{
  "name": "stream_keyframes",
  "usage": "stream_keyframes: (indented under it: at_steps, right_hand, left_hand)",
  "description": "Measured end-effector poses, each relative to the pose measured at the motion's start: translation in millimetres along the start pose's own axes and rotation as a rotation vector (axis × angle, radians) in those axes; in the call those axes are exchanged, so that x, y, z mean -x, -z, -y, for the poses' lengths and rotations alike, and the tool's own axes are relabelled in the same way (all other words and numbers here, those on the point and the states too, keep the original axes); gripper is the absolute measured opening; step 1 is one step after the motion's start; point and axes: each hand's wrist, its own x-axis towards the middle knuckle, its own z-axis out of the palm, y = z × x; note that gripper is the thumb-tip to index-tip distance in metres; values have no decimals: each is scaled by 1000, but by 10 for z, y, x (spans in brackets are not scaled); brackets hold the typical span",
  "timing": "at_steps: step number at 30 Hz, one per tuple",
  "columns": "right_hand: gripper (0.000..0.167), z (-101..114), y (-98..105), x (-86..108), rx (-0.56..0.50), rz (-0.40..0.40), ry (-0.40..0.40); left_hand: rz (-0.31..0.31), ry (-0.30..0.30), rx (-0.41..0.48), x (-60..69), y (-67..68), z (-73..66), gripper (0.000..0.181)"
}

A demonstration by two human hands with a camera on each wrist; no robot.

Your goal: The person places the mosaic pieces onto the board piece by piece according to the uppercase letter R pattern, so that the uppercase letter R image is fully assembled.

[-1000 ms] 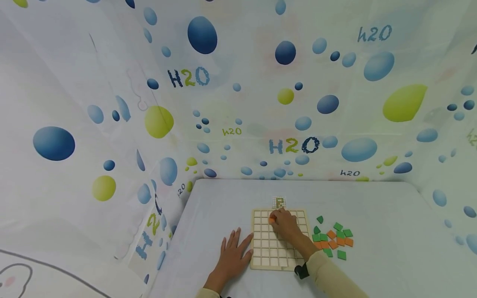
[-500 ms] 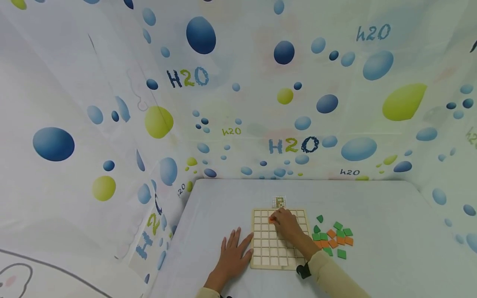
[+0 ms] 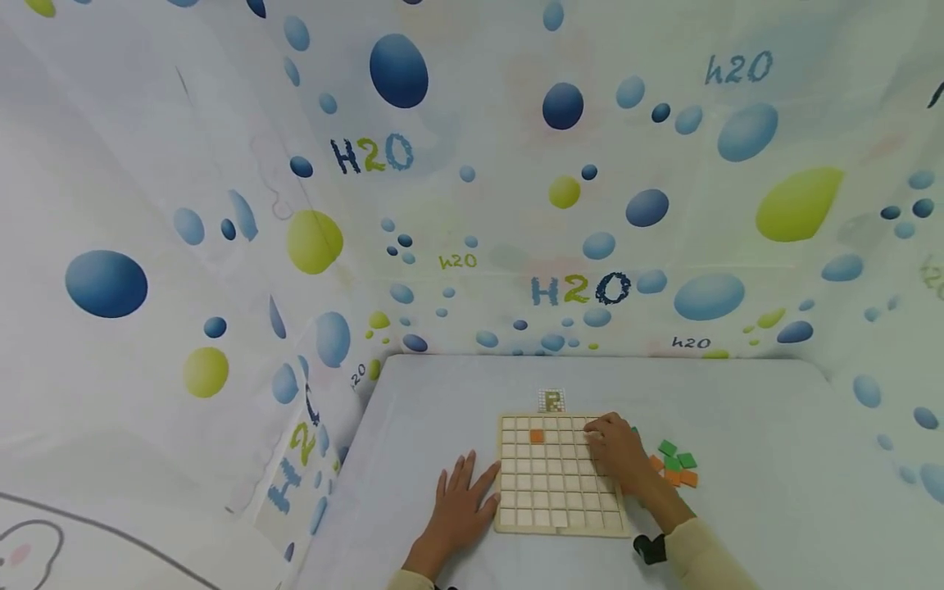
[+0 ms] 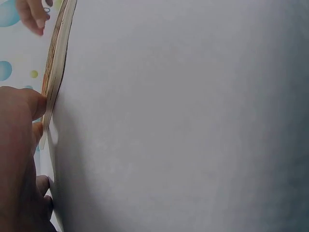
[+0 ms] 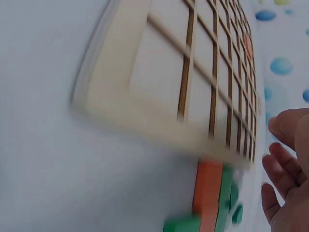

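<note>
Head view: early stage, I judge; one orange tile (image 3: 537, 436) sits in the board (image 3: 539, 482), far left area, loose tiles (image 3: 687, 460) unplaced at right. Square, edges along the grid, it shows no long axis. Left hand (image 3: 463, 508), fingers spread, touches the board; right hand's (image 3: 619, 452) bend loosely (nothing visibly held).
</note>
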Motion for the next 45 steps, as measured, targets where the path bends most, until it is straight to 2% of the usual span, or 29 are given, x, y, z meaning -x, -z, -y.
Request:
stream_keyframes:
  at_steps: [6,12,17,24,31,36,39,42,45]
  right_hand:
    - [23,-328,359,154,73,-20,-123]
    - [34,-609,693,279,180,74,-289]
    - [35,-793,870,360,180,133,-350]
    - [33,-867,915,383,118,145,-387]
    - [33,-844,937,312,84,156,-438]
    - [33,-864,894,246,80,148,-498]
    - [31,-848,875,222,71,140,-495]
    - [34,-795,878,211,93,125,-476]
    - [43,-714,895,214,150,120,-505]
  left_hand:
    - [62,51,-46,1,20,7,55]
    - [81,61,-54,7,43,-16,54]
    - [72,56,-51,28,56,-26,54]
    - [40,28,-31,18,31,-1,53]
    - [67,44,-66,-5,55,-14,53]
    - [67,42,-58,-3,90,-51,53]
    - [61,40,-38,-8,93,-64,53]
    - [58,39,-40,-10,88,-64,53]
    - [74,42,-45,-15,107,-81,53]
